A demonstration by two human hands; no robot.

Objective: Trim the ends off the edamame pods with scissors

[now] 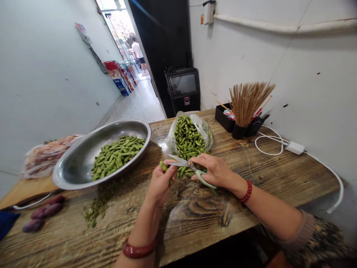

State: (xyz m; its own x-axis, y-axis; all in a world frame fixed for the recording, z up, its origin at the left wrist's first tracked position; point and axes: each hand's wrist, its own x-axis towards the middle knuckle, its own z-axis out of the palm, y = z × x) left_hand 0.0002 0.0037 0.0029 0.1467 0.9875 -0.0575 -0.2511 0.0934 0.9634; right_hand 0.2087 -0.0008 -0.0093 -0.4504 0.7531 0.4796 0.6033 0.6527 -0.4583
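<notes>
In my left hand [161,184] are green edamame pods [164,166], pinched between thumb and fingers. My right hand [214,171] grips a pair of scissors [205,180] with pale green handles. Their blades are parted and reach across to the fingertips of my left hand, close to the pods. Just beyond both hands, a clear plastic bag [208,136] lies open with edamame [188,136] spilling from its mouth toward me. To the left stands a wide steel basin [75,163] with a heap of edamame pods [118,156] in it.
Trimmed green bits [96,212] lie below the basin. Purple tubers [46,211] and a plastic bag of reddish food [46,156] are at the left. A black holder of wooden skewers [239,131] and a white cable [323,160] occupy the right. Beyond the doorway stands a person [136,48].
</notes>
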